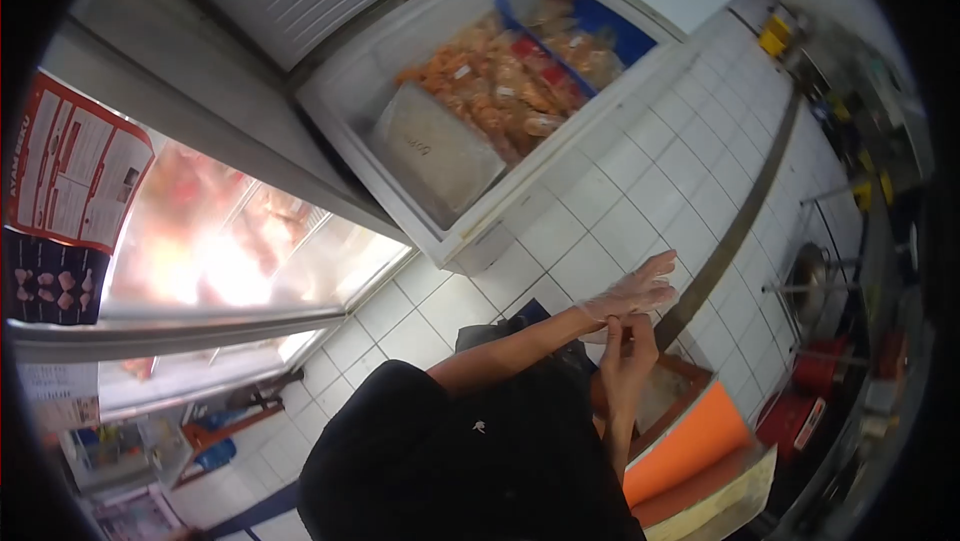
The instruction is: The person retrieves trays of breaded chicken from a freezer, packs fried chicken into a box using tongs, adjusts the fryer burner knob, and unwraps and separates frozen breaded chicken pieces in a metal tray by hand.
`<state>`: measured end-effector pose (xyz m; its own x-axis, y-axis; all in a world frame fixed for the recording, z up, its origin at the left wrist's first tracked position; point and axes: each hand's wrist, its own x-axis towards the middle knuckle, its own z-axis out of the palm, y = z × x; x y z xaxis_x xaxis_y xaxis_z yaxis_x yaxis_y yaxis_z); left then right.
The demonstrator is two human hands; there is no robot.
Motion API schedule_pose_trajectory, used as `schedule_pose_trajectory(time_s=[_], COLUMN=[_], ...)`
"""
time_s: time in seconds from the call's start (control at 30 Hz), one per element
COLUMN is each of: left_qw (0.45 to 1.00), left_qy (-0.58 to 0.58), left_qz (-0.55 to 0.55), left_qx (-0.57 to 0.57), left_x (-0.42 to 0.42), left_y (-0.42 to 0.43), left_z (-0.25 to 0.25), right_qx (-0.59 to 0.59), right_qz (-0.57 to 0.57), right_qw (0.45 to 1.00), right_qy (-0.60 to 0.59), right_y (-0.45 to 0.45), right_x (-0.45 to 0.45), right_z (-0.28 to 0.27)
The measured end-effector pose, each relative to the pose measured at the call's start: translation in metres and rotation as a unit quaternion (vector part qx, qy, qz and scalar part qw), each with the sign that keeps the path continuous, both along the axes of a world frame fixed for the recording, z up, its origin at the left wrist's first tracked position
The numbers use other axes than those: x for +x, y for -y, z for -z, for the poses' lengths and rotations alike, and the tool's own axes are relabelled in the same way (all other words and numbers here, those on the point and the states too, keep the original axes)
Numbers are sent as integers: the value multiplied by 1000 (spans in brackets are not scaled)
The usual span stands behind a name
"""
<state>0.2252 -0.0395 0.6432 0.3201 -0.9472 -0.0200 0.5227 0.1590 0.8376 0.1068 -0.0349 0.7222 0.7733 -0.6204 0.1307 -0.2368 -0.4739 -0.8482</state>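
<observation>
My left hand (640, 289) wears a thin clear plastic glove and is stretched out over the tiled floor, its fingers extended and holding nothing. Just below it my right hand (628, 353), which looks bare, pinches the cuff of the glove at the left wrist. Beyond both hands stands an open chest freezer (560, 141). Orange-brown packed food (490, 81) fills much of it, beside a large frosted plastic-wrapped block (432, 151) and a blue divider (545, 46).
A lit glass display case (215, 241) stands at the left, with a red poster (75, 166) on it. At the lower right are an orange panel (690, 441) and a brown-framed box (660, 391). Metal racks and red containers (790, 416) line the right side.
</observation>
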Motion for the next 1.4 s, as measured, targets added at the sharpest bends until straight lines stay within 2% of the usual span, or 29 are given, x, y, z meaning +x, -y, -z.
schedule_pose_trajectory(time_s=[0.07,0.13,0.2,0.27,0.33,0.4,0.57,0.63,0.7,0.77,0.8,0.87,0.9,0.97,1.0,1.07,1.1,1.13,1.17,1.2,1.27,1.3,1.33,1.37,1.4], left_qw=[998,993,965,953,941,931,872,811,777,732,726,705,702,642,640,674,674,651,620,624,598,598,622,616,611], left_qy=[-25,-52,-160,-189,-217,-206,-176,-130,-131,-100,-109,-26,-38,69,61,-37,-34,-133,-236,-240,-341,-343,-246,-241,-237], left_qz=[-50,-97,-189,-217,-227,-277,-430,-538,-580,-624,-630,-625,-632,-649,-652,-645,-643,-676,-697,-691,-668,-666,-620,-612,-604], left_qx=[25,44,82,98,125,121,153,190,207,254,254,333,326,404,402,359,361,319,272,274,283,286,410,432,454], left_x=[23,43,66,80,100,115,161,179,186,196,196,207,205,222,225,226,230,231,228,225,218,211,197,189,181], left_y=[0,4,13,22,25,34,15,-2,-20,-38,-47,-67,-71,-95,-106,-125,-135,-142,-142,-145,-159,-161,-161,-159,-157], left_z=[9,21,36,54,67,89,93,87,98,98,100,113,122,152,172,205,214,219,229,241,285,308,333,349,365], right_qx=[-11,-29,-9,-1,62,68,81,67,57,110,109,137,131,104,89,96,69,42,44,51,57,-13,-81,-75,-118], right_qz=[-49,-161,-212,-261,-338,-393,-476,-493,-503,-507,-515,-497,-499,-521,-530,-558,-558,-555,-552,-526,-498,-527,-553,-553,-513], right_qw=[998,986,977,965,937,916,871,861,853,843,837,839,843,830,819,797,778,755,757,752,745,742,734,733,762], right_qy=[21,17,-11,-39,-54,-51,-90,-108,-123,-141,-149,-175,-152,-170,-200,-212,-281,-346,-347,-393,-439,-414,-386,-389,-377], right_y=[13,30,60,88,118,148,188,195,192,177,167,146,135,112,108,102,94,81,67,57,46,42,36,30,21], right_x=[28,52,78,101,133,164,269,318,359,397,407,438,447,471,472,480,486,497,502,502,513,517,519,519,525], right_z=[4,21,32,41,48,58,82,107,136,160,170,188,202,233,251,284,295,301,298,295,305,325,340,346,354])
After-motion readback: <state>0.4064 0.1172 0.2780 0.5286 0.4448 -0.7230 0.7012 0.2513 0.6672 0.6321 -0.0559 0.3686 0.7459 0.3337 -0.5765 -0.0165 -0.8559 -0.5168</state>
